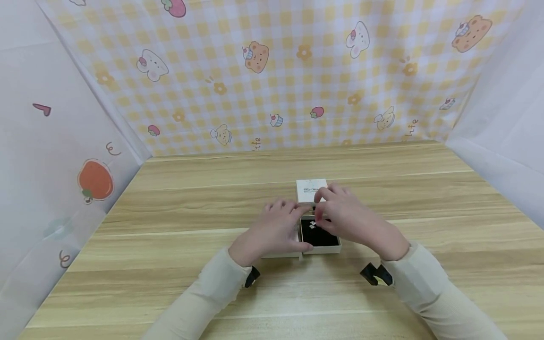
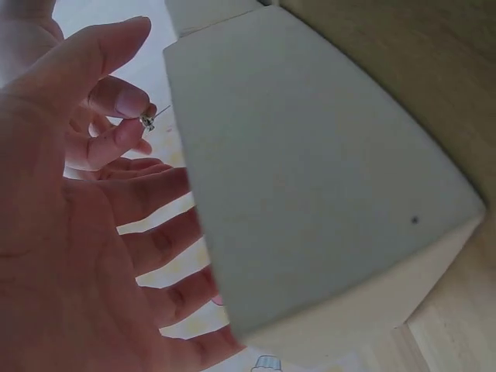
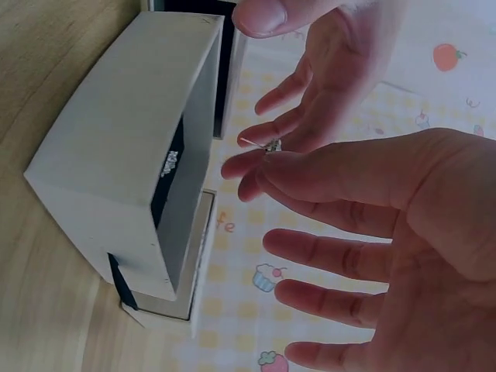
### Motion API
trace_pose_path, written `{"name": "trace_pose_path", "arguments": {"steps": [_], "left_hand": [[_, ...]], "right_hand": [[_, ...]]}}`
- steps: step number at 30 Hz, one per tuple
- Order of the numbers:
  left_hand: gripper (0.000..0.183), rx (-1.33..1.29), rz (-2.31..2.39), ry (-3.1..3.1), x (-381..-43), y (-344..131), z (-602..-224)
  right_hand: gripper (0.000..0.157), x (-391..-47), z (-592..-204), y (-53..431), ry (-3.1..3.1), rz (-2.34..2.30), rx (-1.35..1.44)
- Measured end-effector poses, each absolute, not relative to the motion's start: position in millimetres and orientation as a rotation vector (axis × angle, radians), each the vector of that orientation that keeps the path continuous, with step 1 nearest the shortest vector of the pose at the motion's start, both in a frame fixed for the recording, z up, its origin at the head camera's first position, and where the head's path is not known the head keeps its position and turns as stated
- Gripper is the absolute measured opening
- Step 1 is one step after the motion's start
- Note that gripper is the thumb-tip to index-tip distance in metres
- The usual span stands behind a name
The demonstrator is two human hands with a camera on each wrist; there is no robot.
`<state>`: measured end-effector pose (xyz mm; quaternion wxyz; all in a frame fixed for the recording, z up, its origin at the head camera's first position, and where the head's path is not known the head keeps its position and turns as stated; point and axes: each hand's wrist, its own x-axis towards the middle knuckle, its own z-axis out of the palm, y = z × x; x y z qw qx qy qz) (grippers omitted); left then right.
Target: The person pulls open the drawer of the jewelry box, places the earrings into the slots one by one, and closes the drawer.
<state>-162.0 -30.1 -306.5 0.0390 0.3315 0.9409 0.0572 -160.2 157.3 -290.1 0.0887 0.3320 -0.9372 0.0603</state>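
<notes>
My right hand (image 1: pixel 348 215) pinches a small sparkly stud earring (image 3: pixel 272 146) between thumb and index finger; its thin pin sticks out, and the other fingers are spread. Below that hand is a small white jewellery box (image 1: pixel 325 250) with a black insert (image 1: pixel 320 238). Two glittering pieces (image 1: pixel 312 225) sit on the insert. My left hand (image 1: pixel 274 229) has its fingers extended over the box's left side, thumb near the front rim. In the left wrist view its fingertips reach the edge of a white box (image 2: pixel 310 170).
A white lid (image 1: pixel 311 190) with printed lettering lies just behind the box. Another white box part (image 1: pixel 282 255) is partly hidden under the left hand. A black ribbon tab (image 3: pixel 122 283) hangs from the box's side. The wooden table (image 1: pixel 191 189) meets a patterned curtain (image 1: pixel 289 94) at the back.
</notes>
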Motion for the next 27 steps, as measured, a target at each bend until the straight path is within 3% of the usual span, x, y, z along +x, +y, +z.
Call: {"name": "trace_pose_path", "arguments": {"steps": [27], "left_hand": [[0.074,0.958,0.107,2.881,-162.3,-26.7,-314.8]], "right_hand": [[0.012,-158.2,-302.2,149.8,-2.876,0.033,1.049]]}}
